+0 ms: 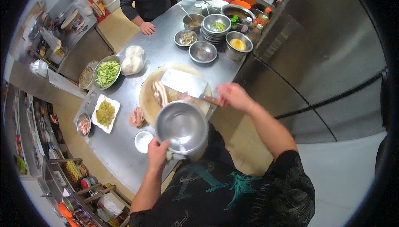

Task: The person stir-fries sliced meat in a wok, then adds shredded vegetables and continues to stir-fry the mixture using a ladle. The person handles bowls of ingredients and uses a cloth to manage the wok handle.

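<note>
My left hand (158,152) grips the rim of a stainless steel bowl (182,124), thumb inside, tilted above the front of a round chopping board (146,93). A small pale bit clings inside the bowl near its lower rim. On the board a cleaver (185,82) lies flat, its wooden handle pointing right. My right hand (233,97) is at the end of that handle, fingers curled and blurred; whether it grips the handle is unclear. A piece of fatty pork (160,93) rests on the board's left, and pinkish meat (186,97) is partly hidden behind the bowl.
Raw meat (137,118) and a white bowl (143,141) sit left of the board. Farther left are a green vegetable bowl (108,72) and a white dish (106,113). Steel bowls (216,24) and bottles (256,31) crowd the back right. Across the table, a person's hand (147,28) rests.
</note>
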`<state>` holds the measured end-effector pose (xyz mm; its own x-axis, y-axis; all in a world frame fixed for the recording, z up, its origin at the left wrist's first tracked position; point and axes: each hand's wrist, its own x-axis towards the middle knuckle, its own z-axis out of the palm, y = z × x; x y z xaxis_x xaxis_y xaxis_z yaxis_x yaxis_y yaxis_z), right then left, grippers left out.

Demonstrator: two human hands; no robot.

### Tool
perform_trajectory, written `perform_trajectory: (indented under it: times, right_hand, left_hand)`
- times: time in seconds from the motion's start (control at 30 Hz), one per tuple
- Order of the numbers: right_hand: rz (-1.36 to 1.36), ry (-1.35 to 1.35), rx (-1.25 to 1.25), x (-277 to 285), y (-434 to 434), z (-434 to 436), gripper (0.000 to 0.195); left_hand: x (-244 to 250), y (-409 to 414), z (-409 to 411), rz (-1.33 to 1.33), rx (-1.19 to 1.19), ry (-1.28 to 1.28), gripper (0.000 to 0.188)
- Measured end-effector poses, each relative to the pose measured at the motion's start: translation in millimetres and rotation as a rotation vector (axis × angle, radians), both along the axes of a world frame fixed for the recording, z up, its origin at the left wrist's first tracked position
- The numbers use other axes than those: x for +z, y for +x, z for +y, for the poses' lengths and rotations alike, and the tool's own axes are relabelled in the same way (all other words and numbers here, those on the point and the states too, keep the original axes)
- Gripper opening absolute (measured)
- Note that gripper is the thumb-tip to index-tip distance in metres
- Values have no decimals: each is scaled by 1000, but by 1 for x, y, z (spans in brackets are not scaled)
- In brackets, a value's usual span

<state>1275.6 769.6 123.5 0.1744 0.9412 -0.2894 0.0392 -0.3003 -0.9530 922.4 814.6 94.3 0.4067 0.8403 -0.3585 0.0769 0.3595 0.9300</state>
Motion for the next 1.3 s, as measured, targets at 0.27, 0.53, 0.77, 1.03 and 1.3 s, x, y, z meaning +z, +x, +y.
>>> perform_trajectory:
  times: [0.27,0.53,0.77,1.03,1.3]
  right_hand:
    - [-1053,-279,-335,-53,285,248,47]
    - [-1336,-209,-32,-45,345,269,45]
    - [-163,-240,-320,-21,308,278,17]
    - [118,-22,-63,-13,120,342,12]
    - [-654,581,115,-7,-160,475,13]
  left_hand:
    - [16,76,21,-24,519,-119,30]
    - [11,109,16,-8,665,-187,24]
    - [-1,105,13,-50,737,-205,24]
    - [2,44,21,-160,818,-149,26]
    - [-4,-48,-36,-73,1146,-130,25]
